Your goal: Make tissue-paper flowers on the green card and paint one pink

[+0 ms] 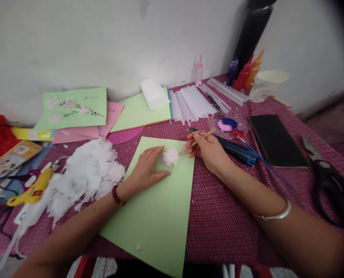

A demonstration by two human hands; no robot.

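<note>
A sheet of light green paper (157, 216) lies before me on the checked cloth. Near its top sits a small fluffy white tissue flower (171, 157). My left hand (145, 168) rests on the sheet to the left of the flower, thumb and fingers spread around that side. In my right hand (205, 148) a thin wooden stick (199, 141) is pinched, its lower tip at the flower's right edge. Whether the tip touches the flower I cannot tell. A tiny white scrap (138, 247) lies low on the paper.
At left are a heap of white tissue pieces (88, 170) and a yellow glue gun (36, 189). A green card with painted flowers (73, 108) leans at the back. White glue sticks (189, 102), a stapler (235, 148), a phone (277, 141) and black scissors (331, 185) lie to the right.
</note>
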